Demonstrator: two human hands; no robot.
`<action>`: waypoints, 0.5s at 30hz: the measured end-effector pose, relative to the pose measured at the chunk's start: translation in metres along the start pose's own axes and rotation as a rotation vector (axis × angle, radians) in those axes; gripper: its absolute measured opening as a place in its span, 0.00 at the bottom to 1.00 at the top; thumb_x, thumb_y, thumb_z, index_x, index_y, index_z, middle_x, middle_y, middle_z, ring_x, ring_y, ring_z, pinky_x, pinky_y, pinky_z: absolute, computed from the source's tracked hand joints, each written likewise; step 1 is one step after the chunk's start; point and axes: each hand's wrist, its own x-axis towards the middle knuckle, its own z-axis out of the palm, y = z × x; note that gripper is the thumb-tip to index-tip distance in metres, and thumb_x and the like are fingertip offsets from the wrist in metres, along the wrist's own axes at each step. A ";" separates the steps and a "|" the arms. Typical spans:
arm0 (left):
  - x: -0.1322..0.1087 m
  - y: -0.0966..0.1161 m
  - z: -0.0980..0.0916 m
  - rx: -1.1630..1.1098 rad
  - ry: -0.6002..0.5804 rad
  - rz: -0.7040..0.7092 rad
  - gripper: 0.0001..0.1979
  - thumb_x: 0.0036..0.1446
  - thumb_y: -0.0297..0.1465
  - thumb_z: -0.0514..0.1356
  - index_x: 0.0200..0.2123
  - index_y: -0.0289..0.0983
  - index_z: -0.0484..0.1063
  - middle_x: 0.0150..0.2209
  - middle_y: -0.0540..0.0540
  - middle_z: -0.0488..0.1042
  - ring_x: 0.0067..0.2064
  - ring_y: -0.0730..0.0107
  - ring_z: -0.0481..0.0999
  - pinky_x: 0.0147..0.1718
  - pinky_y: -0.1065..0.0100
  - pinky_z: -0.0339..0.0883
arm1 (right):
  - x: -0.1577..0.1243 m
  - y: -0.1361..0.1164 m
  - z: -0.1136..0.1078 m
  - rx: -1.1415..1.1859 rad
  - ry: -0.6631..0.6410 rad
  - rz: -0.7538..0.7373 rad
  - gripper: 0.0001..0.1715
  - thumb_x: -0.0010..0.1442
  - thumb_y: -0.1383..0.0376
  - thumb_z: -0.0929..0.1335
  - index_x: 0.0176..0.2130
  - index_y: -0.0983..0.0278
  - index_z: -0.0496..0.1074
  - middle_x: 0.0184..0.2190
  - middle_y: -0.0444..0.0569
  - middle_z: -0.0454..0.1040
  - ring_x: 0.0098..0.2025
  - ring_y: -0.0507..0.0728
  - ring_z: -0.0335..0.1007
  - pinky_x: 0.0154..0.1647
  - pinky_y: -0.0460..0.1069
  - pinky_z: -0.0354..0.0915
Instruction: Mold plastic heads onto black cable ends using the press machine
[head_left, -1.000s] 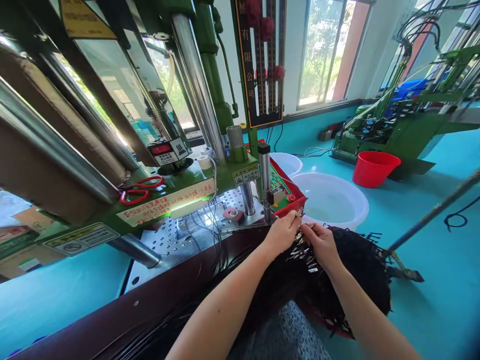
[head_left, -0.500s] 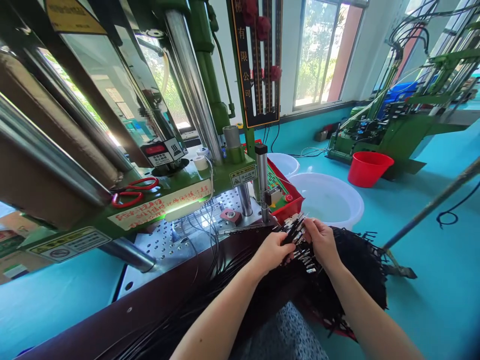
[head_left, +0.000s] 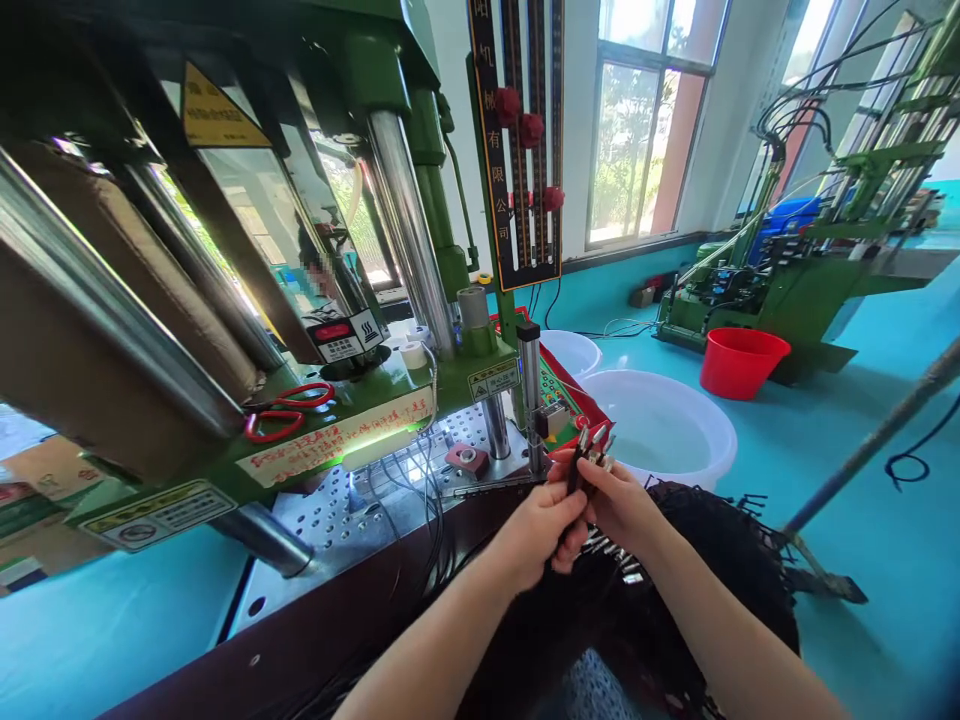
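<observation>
My left hand (head_left: 546, 525) is closed around a small bunch of black cables with silver metal plug ends (head_left: 594, 442), which point up and away from me. My right hand (head_left: 619, 505) is closed on the same bunch from the other side, its fingers near the metal ends. The two hands touch or nearly touch, and the fingers partly hide the cables. Just below them, more metal cable ends (head_left: 631, 574) lie in a row. To the right of my right wrist is a large heap of black cables (head_left: 720, 545).
A green press machine (head_left: 480, 345) with steel columns stands at left, red-handled scissors (head_left: 289, 412) on its ledge. Its perforated metal plate (head_left: 315, 525) lies behind the dark table edge (head_left: 255, 660). White tubs (head_left: 720, 440), a red bucket (head_left: 742, 362) and a slanting pole (head_left: 870, 450) stand at right.
My hands have come together around a small bunch of cables, its metal ends now upright above the fingers. The view has tilted slightly upward.
</observation>
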 end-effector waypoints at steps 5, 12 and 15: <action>-0.034 -0.064 0.011 -0.353 0.159 -0.050 0.22 0.39 0.47 0.62 0.30 0.37 0.61 0.14 0.55 0.63 0.12 0.80 0.58 0.09 0.77 0.50 | -0.028 0.032 0.015 -0.070 -0.182 0.286 0.16 0.53 0.57 0.67 0.31 0.69 0.74 0.33 0.55 0.75 0.26 0.52 0.70 0.18 0.42 0.61; -0.051 -0.120 0.006 -0.318 0.353 0.088 0.21 0.46 0.48 0.58 0.26 0.34 0.63 0.10 0.57 0.57 0.09 0.84 0.51 0.07 0.78 0.44 | -0.023 0.043 0.021 -0.114 -0.309 0.241 0.20 0.57 0.60 0.65 0.50 0.61 0.68 0.49 0.53 0.70 0.51 0.58 0.64 0.54 0.55 0.57; -0.052 -0.115 0.004 -0.317 0.351 0.040 0.19 0.47 0.46 0.58 0.25 0.33 0.65 0.11 0.55 0.60 0.10 0.83 0.54 0.08 0.78 0.46 | -0.006 0.025 0.029 -0.414 -0.531 0.236 0.22 0.61 0.57 0.60 0.50 0.64 0.68 0.47 0.54 0.71 0.50 0.58 0.66 0.54 0.57 0.56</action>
